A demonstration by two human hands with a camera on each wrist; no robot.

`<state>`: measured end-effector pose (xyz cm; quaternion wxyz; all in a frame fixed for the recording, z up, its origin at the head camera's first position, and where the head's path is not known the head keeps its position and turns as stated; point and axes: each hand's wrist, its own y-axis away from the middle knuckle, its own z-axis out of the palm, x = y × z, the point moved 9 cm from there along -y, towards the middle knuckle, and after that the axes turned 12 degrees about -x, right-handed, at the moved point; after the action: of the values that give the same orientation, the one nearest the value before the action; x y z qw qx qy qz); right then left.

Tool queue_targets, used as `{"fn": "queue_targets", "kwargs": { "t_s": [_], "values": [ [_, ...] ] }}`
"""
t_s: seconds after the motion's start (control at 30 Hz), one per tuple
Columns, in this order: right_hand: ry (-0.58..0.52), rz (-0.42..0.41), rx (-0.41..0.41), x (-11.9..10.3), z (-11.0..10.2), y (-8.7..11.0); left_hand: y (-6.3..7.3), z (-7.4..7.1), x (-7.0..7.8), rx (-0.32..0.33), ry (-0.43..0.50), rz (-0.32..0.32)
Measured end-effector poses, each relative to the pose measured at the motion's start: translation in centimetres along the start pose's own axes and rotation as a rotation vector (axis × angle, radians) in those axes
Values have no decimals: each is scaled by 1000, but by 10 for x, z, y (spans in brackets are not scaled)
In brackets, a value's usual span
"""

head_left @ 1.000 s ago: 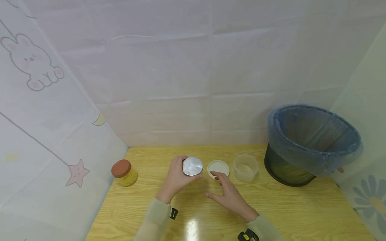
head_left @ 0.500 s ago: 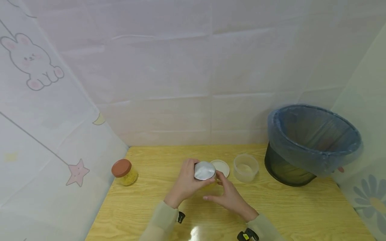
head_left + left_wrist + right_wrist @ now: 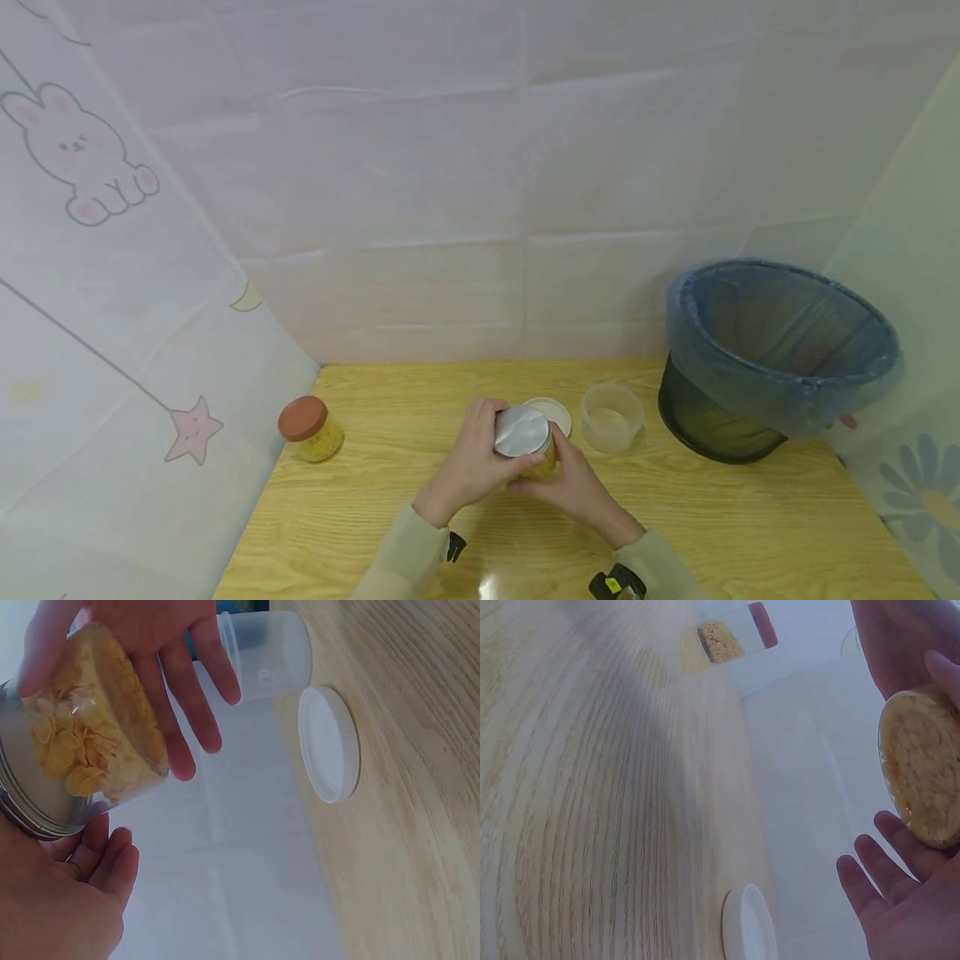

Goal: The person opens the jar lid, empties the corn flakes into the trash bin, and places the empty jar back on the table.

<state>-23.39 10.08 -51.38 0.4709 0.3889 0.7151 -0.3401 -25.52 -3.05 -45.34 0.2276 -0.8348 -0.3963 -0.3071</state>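
The left hand (image 3: 471, 467) grasps a clear jar (image 3: 105, 724) of yellow flakes up by its silver top (image 3: 522, 431), fingers curled round the far side and thumb along the near side. The jar is raised off the wooden surface (image 3: 330, 517), top upward and tilted, near the middle of the scene. The right hand (image 3: 573, 487) is at the jar's right, lower side, its fingers extended and slightly spread past the jar and its thumb at the near side; how firmly it bears on the jar I cannot tell, since the jar covers part of the contact.

Just beyond the hands a white lid (image 3: 556, 413) lies flat with its rim up, partly hidden by the jar in the head view. Just right of it stands an open, translucent tub (image 3: 612, 419). Farther right is a dark bin (image 3: 701, 425), lined with a blue bag (image 3: 813, 408) folded over its rim. Well apart on the left, a second jar (image 3: 320, 442) with a reddish-brown lid (image 3: 302, 417) stands upright, also containing yellow pieces.

Both forearms wear pale sleeves (image 3: 408, 546). Behind the surface hangs a pale, creased backdrop (image 3: 412, 183); on the left side are a drawn rabbit (image 3: 90, 158) and a pink star (image 3: 193, 431).
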Motion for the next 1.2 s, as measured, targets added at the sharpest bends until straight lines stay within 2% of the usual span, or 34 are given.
{"fn": "queue_targets", "kwargs": {
  "t_s": [0.13,0.23,0.4,0.63,0.87,0.97,1.2],
  "values": [
    [5,-5,8,-2,-1,1,1,0,3,-6,16,21],
    [-8,-17,-4,-6,-2,3,2,-1,7,-46,48,44],
    [-54,-39,-51,-14,-1,5,3,-5,15,-113,43,100],
    [-141,-79,-134,-27,5,8,2,-4,20,-145,34,148],
    [-200,-119,-167,-33,8,9,2,-2,23,-132,57,176],
    [-186,-119,-141,-34,7,9,1,-3,24,-103,75,158],
    [-67,-124,-39,-40,4,8,1,-7,27,-25,105,126]
  ]
}}
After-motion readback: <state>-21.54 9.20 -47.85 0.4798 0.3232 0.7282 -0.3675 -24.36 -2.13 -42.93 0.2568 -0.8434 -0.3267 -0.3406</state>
